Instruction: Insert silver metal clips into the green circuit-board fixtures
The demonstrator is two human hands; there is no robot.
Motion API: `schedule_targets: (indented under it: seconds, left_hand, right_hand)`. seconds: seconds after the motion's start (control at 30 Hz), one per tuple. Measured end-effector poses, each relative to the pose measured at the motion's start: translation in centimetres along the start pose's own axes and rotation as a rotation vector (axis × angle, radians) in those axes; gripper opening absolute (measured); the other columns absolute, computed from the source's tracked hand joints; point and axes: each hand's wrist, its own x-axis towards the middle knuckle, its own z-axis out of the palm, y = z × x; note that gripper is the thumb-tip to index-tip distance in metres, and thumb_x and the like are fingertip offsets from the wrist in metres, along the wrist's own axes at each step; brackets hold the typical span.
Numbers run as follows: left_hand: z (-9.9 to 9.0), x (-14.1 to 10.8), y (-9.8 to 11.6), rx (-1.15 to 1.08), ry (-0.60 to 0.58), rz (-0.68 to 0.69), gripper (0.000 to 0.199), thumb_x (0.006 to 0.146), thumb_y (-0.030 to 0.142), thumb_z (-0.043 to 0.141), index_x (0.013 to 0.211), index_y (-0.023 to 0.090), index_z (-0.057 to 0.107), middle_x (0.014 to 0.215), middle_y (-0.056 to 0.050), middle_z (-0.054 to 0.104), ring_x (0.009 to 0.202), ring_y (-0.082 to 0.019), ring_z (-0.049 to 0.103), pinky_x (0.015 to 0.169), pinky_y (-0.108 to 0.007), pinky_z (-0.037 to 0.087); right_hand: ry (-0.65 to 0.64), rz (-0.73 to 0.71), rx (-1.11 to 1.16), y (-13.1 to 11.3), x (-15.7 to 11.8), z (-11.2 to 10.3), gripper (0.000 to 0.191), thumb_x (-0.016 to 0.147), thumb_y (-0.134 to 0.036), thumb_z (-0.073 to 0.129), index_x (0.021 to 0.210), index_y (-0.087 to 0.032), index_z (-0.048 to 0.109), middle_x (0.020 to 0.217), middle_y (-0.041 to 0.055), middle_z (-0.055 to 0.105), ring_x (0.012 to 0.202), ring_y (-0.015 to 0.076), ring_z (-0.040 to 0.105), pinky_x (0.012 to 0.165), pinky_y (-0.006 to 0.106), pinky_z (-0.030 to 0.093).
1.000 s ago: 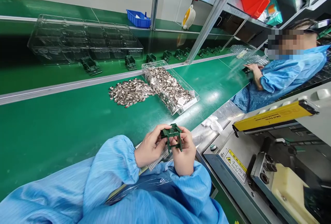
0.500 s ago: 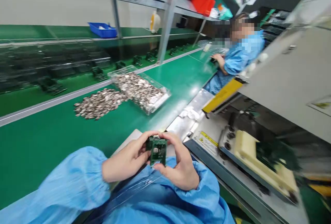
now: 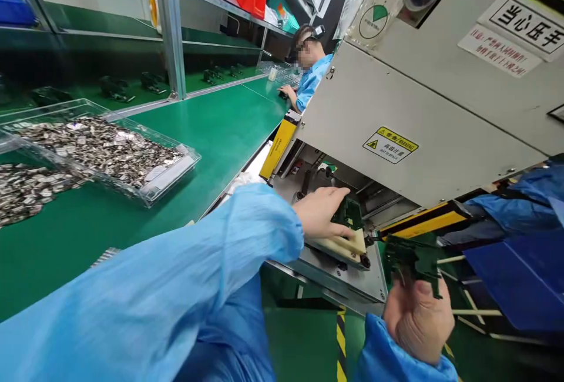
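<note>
My left hand [image 3: 324,211] reaches into the machine's opening. Its fingers and thumb close around a dark green plastic housing [image 3: 349,213], which sits at a cream-coloured fixture block [image 3: 339,247]; the fingertips are partly hidden. Off to the right, in front of the machine, my right hand [image 3: 420,317] grips another dark green plastic housing [image 3: 412,255] from below, thumb on its near side. That housing is slightly blurred and its detail is hard to make out.
The grey machine [image 3: 388,111] bears warning labels and yellow guard bars [image 3: 279,146]. On the green bench [image 3: 229,109] stands a clear tray [image 3: 171,179] of small metal pieces, beside a loose pile [image 3: 30,191]. A co-worker [image 3: 312,79] sits farther along. A blue bin [image 3: 520,279] is at right.
My view has swung right towards the machine. Both hands were together on one green housing over my lap; now they are apart, left at the fixture, right holding a housing farther right.
</note>
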Motion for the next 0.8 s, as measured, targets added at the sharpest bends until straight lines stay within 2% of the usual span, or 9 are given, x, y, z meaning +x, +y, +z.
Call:
schedule_targets:
  seconds: [0.1, 0.2, 0.27, 0.37, 0.43, 0.5, 0.63, 0.73, 0.8]
  left_hand:
    - [0.8, 1.6, -0.2, -0.179, 0.054, -0.118, 0.085, 0.075, 0.042, 0.075, 0.143, 0.008, 0.037, 0.136, -0.023, 0.054, 0.126, -0.037, 0.052, 0.105, -0.051, 0.044]
    - [-1.3, -0.4, -0.6, -0.389, 0.205, -0.168, 0.088, 0.067, 0.038, 0.082, 0.139, 0.010, 0.041, 0.121, -0.019, 0.063, 0.114, -0.032, 0.061, 0.097, -0.047, 0.051]
    - [-3.9, -3.7, -1.1, -0.477, 0.196, -0.189, 0.076, 0.065, 0.031, 0.082, 0.130, 0.012, 0.049, 0.113, -0.014, 0.067, 0.104, -0.027, 0.065, 0.091, -0.042, 0.055]
    - [-7.9, -10.2, -2.3, -0.400, 0.058, -0.262, 0.057, 0.065, 0.027, 0.081, 0.116, 0.016, 0.059, 0.103, -0.007, 0.069, 0.093, -0.023, 0.068, 0.084, -0.036, 0.057]
    - [-9.6, -14.5, -3.4, -0.289, 0.013, -0.372, 0.055, 0.064, 0.028, 0.081, 0.115, 0.018, 0.061, 0.101, -0.006, 0.070, 0.090, -0.023, 0.070, 0.081, -0.034, 0.058]
    - [-10.0, -17.6, -4.8, -0.216, 0.018, -0.456, 0.056, 0.062, 0.029, 0.083, 0.114, 0.022, 0.064, 0.107, -0.007, 0.070, 0.095, -0.026, 0.070, 0.082, -0.034, 0.059]
    - [-7.8, -19.8, -6.9, -0.271, 0.027, -0.439, 0.058, 0.053, 0.025, 0.087, 0.108, 0.027, 0.069, 0.135, -0.013, 0.057, 0.120, -0.034, 0.060, 0.088, -0.039, 0.056]
    - [-6.0, -19.1, -7.5, -0.339, 0.004, -0.424, 0.058, 0.053, 0.021, 0.088, 0.107, 0.025, 0.070, 0.143, -0.015, 0.050, 0.132, -0.037, 0.049, 0.095, -0.044, 0.052]
    - [-5.5, -18.4, -7.8, -0.346, -0.041, -0.374, 0.058, 0.055, 0.020, 0.087, 0.109, 0.026, 0.070, 0.143, -0.014, 0.050, 0.136, -0.036, 0.043, 0.098, -0.045, 0.049]
  right_hand:
    - [-0.048, 0.037, -0.110, 0.5, 1.9, -0.5, 0.058, 0.074, -0.039, 0.075, 0.125, -0.019, 0.057, 0.124, 0.0108, 0.061, 0.119, 0.0324, 0.057, 0.110, 0.063, 0.030]
    - [-0.223, -0.003, -0.276, 1.0, 4.6, 0.4, 0.064, 0.070, -0.043, 0.079, 0.124, -0.019, 0.055, 0.124, 0.0138, 0.061, 0.118, 0.0326, 0.058, 0.105, 0.056, 0.041]
    - [-0.423, -0.013, -0.404, 1.4, 6.3, 1.4, 0.064, 0.069, -0.046, 0.079, 0.122, -0.020, 0.056, 0.119, 0.0134, 0.064, 0.114, 0.0316, 0.060, 0.102, 0.051, 0.045]
    - [-0.725, 0.009, -0.504, 2.2, 7.8, 3.0, 0.061, 0.070, -0.049, 0.078, 0.120, -0.022, 0.056, 0.116, 0.0112, 0.066, 0.111, 0.0298, 0.062, 0.101, 0.047, 0.047]
    - [-0.837, 0.039, -0.512, 2.6, 8.0, 3.7, 0.060, 0.074, -0.050, 0.075, 0.123, -0.022, 0.054, 0.116, 0.0107, 0.066, 0.112, 0.0295, 0.062, 0.100, 0.046, 0.047]
    - [-0.865, 0.066, -0.524, 2.7, 7.7, 4.1, 0.063, 0.077, -0.052, 0.072, 0.128, -0.023, 0.051, 0.119, 0.0110, 0.066, 0.114, 0.0302, 0.061, 0.100, 0.046, 0.047]
    - [-0.700, -0.114, -0.685, 2.4, 5.9, 2.8, 0.072, 0.081, -0.060, 0.061, 0.140, -0.023, 0.045, 0.139, 0.0130, 0.053, 0.130, 0.0347, 0.048, 0.107, 0.053, 0.039]
    - [-0.281, -0.217, -0.924, 2.9, 3.5, -1.6, 0.071, 0.086, -0.064, 0.050, 0.140, -0.017, 0.048, 0.140, 0.0193, 0.051, 0.132, 0.0393, 0.044, 0.107, 0.057, 0.035]
    - [-0.028, -0.021, -1.084, 4.1, 1.6, -5.9, 0.067, 0.087, -0.065, 0.047, 0.136, -0.020, 0.054, 0.130, 0.0250, 0.056, 0.122, 0.0426, 0.053, 0.096, 0.057, 0.044]
